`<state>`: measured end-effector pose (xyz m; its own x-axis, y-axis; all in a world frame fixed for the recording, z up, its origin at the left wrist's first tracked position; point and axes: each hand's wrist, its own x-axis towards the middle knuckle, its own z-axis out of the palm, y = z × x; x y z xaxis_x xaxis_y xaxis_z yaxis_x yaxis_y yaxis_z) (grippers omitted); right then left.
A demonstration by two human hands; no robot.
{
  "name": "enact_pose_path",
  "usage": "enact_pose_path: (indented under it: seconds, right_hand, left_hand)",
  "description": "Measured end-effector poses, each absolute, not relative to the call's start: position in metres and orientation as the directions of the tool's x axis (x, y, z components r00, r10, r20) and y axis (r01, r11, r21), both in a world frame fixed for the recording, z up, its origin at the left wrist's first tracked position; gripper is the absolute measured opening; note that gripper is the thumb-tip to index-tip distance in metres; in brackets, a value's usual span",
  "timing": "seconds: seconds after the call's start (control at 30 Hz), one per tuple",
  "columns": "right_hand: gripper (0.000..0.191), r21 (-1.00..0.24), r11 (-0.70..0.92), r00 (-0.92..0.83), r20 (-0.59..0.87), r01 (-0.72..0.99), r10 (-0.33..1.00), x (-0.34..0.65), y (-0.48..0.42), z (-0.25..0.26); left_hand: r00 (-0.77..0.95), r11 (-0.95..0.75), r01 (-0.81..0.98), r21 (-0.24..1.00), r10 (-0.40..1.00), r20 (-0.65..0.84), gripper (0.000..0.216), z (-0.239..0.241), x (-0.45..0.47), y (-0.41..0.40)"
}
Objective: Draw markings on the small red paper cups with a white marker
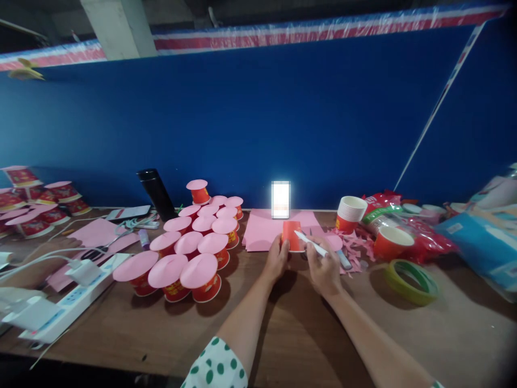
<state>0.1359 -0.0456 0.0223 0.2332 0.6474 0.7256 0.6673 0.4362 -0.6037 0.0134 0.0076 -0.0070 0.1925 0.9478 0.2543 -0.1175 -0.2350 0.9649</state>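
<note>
Blue panel (258, 118), one broad sheet, fills the background behind a long brown wooden table (121, 334). Left of centre on the table stands the larger group of red cups (205, 289), packed close, with fifteen pink paper discs showing on top, one disc per visible cup. At the far left is a second group of similar disc-topped cups (32, 227), overlapping too much to count. Near it, one white power strip (72, 299) carries two white plugs, and another person's hand (56, 250) rests by pink paper. At centre, one stack of pink sheets (258, 231) lies flat, the number of sheets unclear. Two bare hands work just in front of it: the left hand (278, 256) has its fingers closed around one red paper cup (294, 234); the right hand (323, 264) has its fingers pinched on one white pen (317, 246), its tip at the cup's side, though whether it touches is too small to tell. To the right are one nested stack of paper cups (350, 214), one separate cup (391, 242) and one yellow-green tape roll (430, 291). One black flask (155, 194) leans in view at left. Smallest are one glowing rectangular screen (280, 199), upright behind the held cup, and one purple tube (144, 238).
</note>
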Motion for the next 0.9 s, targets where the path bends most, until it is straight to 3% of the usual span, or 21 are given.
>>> enact_pose_path:
  seconds: [0.53,0.9]
  right_hand:
    - [0.025,-0.649,0.450,0.294,0.716,0.613,0.633,0.1366,-0.0444,0.0232]
    - [0.027,-0.633,0.454,0.243,0.713,0.627,0.658,0.1361,-0.0443,0.0217]
  left_hand:
    - [0.181,-0.256,-0.076,0.964,0.947,0.265,0.044,-0.0054,0.0124,0.0076]
    - [0.188,-0.265,-0.100,0.959,0.941,0.280,0.045,-0.0047,0.0130,0.0072]
